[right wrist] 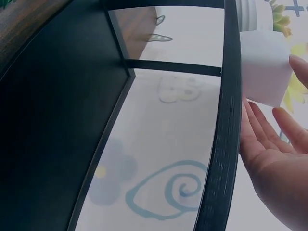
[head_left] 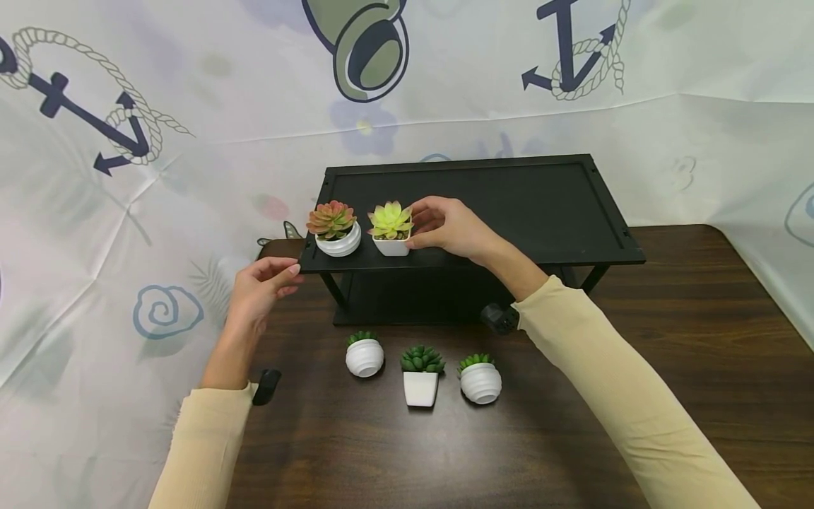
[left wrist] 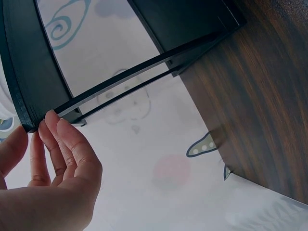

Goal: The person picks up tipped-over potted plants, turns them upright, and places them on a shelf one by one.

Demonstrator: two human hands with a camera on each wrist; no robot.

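A two-tier black shelf [head_left: 483, 205] stands on the table. My left hand [head_left: 262, 286] pinches its front left top corner, thumb on one side and fingers on the other in the left wrist view. On the top tier, my right hand [head_left: 454, 230] holds a yellow-green potted succulent [head_left: 391, 227] by its square white pot [right wrist: 267, 67], thumb and fingers at its right side. Just left of it, a reddish-orange succulent [head_left: 333, 227] sits in a round white pot near the shelf's left end.
In front of the shelf lie three green succulents in white pots: a round one [head_left: 365, 357] at left, a square one [head_left: 421, 387] in the middle and another round one [head_left: 481, 382] at right. The brown wood table [head_left: 687, 339] meets a patterned white cloth [head_left: 254, 92] behind.
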